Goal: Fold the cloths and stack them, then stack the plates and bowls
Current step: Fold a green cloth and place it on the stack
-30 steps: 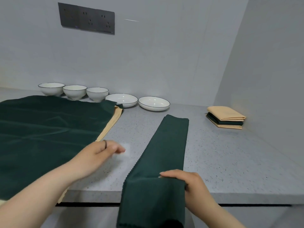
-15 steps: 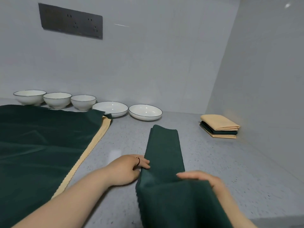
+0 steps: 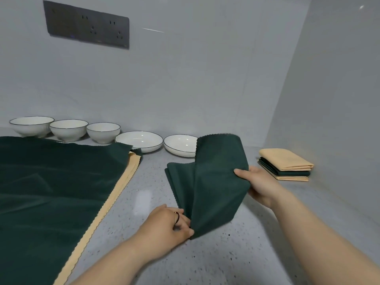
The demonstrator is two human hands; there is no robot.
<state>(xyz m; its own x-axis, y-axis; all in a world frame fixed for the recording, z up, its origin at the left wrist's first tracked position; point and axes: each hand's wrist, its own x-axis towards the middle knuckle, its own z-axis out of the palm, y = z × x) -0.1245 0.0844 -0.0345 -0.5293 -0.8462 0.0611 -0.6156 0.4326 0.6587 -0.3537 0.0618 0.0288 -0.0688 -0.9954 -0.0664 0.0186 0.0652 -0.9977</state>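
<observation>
A dark green cloth strip (image 3: pixel 213 182) lies folded lengthwise at the middle of the counter, its near half lifted and bent over toward the back. My right hand (image 3: pixel 259 186) grips the raised end, thumb on top. My left hand (image 3: pixel 170 225) pinches the cloth at the fold line low on the counter. A finished stack of folded cloths (image 3: pixel 285 164), tan over green over tan, sits at the right wall. Three white bowls (image 3: pixel 68 129) and two shallow white plates (image 3: pixel 141 140) stand in a row along the back wall.
A large green cloth (image 3: pixel 51 192) lies spread flat at the left over a tan cloth (image 3: pixel 115 198) whose scalloped edge shows. A grey wall closes the right side, and a dark socket panel (image 3: pixel 86 25) hangs on the back wall.
My right hand has lifted the near end of the green strip and carried it up and back over the far half. My left hand moved to the fold and now pinches it.
</observation>
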